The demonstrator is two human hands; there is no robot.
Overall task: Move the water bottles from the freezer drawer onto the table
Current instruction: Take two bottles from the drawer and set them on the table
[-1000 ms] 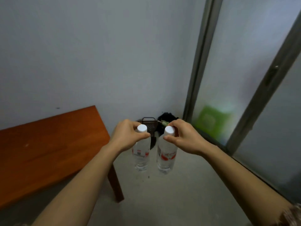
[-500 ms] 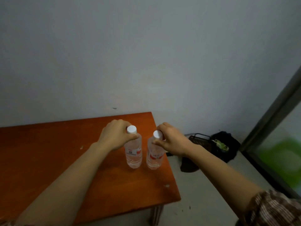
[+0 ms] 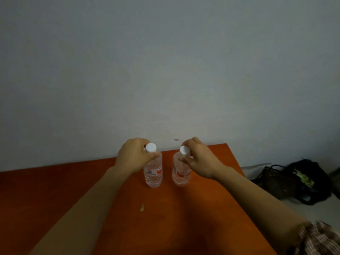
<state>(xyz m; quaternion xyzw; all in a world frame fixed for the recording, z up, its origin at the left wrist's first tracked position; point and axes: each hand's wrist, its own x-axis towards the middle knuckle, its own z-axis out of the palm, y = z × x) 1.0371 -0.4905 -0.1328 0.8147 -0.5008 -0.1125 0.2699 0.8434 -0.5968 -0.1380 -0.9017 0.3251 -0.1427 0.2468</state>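
Observation:
Two clear water bottles with white caps and red-and-white labels stand upright over the far part of the orange wooden table. My left hand grips the neck of the left bottle. My right hand pinches the neck of the right bottle just under its cap. Both bottle bases are at the tabletop; whether they rest on it I cannot tell. The freezer drawer is out of view.
A plain grey wall rises behind the table. On the floor to the right of the table lie a dark wire basket and a black bag. A small pale speck sits on the tabletop near me.
The view swung left from the glass door to the table. Both hands carried the bottles over the table, farther in from its right edge, and moved them a little apart.

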